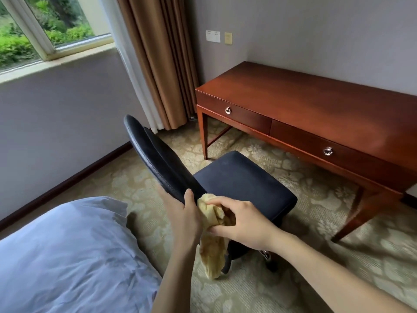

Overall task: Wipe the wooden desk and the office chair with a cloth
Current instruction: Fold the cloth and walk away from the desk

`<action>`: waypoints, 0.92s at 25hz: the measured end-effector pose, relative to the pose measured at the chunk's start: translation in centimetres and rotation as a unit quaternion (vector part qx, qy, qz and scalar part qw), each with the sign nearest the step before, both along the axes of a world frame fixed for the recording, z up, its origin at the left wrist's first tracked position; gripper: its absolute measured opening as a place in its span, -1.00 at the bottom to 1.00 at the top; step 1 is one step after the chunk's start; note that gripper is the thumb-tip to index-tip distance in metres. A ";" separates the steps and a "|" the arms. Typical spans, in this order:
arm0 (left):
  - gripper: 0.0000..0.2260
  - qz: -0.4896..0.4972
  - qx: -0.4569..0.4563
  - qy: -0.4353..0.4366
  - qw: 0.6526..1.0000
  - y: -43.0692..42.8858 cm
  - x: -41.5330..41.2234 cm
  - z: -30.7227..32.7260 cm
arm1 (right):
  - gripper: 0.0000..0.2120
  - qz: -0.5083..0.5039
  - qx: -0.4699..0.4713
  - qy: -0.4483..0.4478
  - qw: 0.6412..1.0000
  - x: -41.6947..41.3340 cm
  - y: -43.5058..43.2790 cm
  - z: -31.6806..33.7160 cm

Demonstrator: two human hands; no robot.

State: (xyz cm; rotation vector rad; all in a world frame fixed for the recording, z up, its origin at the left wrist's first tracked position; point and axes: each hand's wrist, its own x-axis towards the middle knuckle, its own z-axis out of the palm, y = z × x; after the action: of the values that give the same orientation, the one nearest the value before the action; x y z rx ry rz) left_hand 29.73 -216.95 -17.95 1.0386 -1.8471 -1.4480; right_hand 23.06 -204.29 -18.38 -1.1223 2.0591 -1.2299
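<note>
Left hand point(184, 219) grips black leather office chair backrest point(153, 154); right hand point(242, 221) pinches crumpled yellow cloth point(211, 233). Brace backrest, wipe along rim.

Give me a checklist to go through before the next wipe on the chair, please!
1. Left hand grips the backrest edge to steady it: ok.
2. Right hand holds the yellow cloth: ok.
3. Cloth spread flat for wiping: not ok. It is bunched, and part hangs loose below the hand.
4. Cloth touching the backrest: cannot tell. It sits right at the lower end.
5. Seat free of things: ok.
6. Chair base steady: cannot tell, as it is mostly hidden.
</note>
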 end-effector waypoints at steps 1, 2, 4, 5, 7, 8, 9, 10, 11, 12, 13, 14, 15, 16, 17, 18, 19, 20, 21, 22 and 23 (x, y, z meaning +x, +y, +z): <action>-0.43 0.011 -0.046 -0.042 0.998 0.4 -0.3 0.3 | -0.54 0.000 -0.004 -0.013 1.000 -0.3 0.3 0.1; -0.39 0.019 -0.109 -0.086 0.990 1.0 -0.7 0.8 | -0.57 -0.008 -0.010 -0.022 1.000 -0.6 0.8 0.4; -0.40 -0.020 -0.254 -0.124 0.959 2.9 -2.1 2.2 | -0.62 -0.049 -0.031 -0.023 0.998 -1.6 2.3 0.8; -0.45 -0.065 -0.305 -0.119 0.943 3.9 -3.0 2.9 | -0.64 -0.073 -0.045 -0.020 0.996 -2.2 3.2 1.1; -0.55 -0.182 -0.328 -0.101 0.921 6.1 -5.0 4.0 | -0.65 -0.135 -0.060 -0.024 0.989 -3.7 5.8 1.4; -0.59 -0.235 -0.307 -0.094 0.918 7.3 -6.1 4.2 | -0.64 -0.168 -0.056 -0.020 0.984 -4.4 7.5 1.6; -0.63 -0.280 -0.283 -0.085 0.913 9.2 -7.4 4.4 | -0.62 -0.203 -0.048 -0.007 0.978 -5.3 9.8 1.8; -0.66 -0.319 -0.266 -0.080 0.906 11.1 -8.8 4.3 | -0.60 -0.237 -0.038 0.009 0.971 -6.1 12.3 2.2; -0.69 -0.354 -0.250 -0.077 0.898 13.1 -10.1 4.1 | -0.58 -0.269 -0.024 0.022 0.963 -6.8 14.7 2.7; -0.71 -0.394 -0.225 -0.072 0.888 15.4 -11.5 4.1 | -0.58 -0.303 -0.011 0.038 0.952 -7.5 17.5 3.1; -0.72 -0.441 -0.198 -0.064 0.873 18.5 -12.9 4.1 | -0.58 -0.342 0.001 0.052 0.938 -8.1 20.9 3.5; -0.73 -0.489 -0.177 -0.054 0.853 22.1 -14.4 4.3 | -0.58 -0.381 0.012 0.064 0.922 -8.5 24.9 3.9; -0.74 -0.522 -0.165 -0.046 0.836 25.0 -15.5 4.5 | -0.58 -0.406 0.023 0.070 0.911 -8.8 28.0 4.4; -0.76 -0.545 -0.159 -0.036 0.822 27.7 -16.5 4.9 | -0.57 -0.428 0.034 0.073 0.900 -9.0 30.9 4.9; -0.77 -0.567 -0.157 -0.026 0.808 31.2 -17.5 5.5 | -0.55 -0.454 0.034 0.079 0.887 -9.1 34.4 5.4; -0.77 -0.585 -0.160 -0.018 0.795 35.1 -18.6 5.9 | -0.54 -0.480 0.028 0.083 0.873 -9.1 38.2 5.7; -0.76 -0.600 -0.166 -0.008 0.783 39.4 -19.4 6.4 | -0.52 -0.502 0.022 0.086 0.860 -9.0 42.2 5.9; -0.75 -0.610 -0.173 0.004 0.773 43.1 -20.1 6.8 | -0.50 -0.517 0.016 0.087 0.851 -8.7 45.5 6.1; -0.75 -0.619 -0.170 0.019 0.766 46.9 -20.5 7.3 | -0.47 -0.530 0.010 0.086 0.844 -8.5 49.0 6.1; -0.76 -0.629 -0.158 0.035 0.761 50.7 -20.8 7.7 | -0.44 -0.543 0.005 0.083 0.835 -8.1 52.4 6.2; -0.76 -0.638 -0.139 0.046 0.756 53.8 -21.2 8.0 | -0.42 -0.556 -0.003 0.076 0.828 -7.7 55.3 6.0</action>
State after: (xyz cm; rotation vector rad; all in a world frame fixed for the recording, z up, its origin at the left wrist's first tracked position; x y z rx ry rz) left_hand 8.56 -163.17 -9.92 -0.6844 -2.6906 -1.6555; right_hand 15.37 -149.01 -12.34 0.1477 2.9354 -1.6189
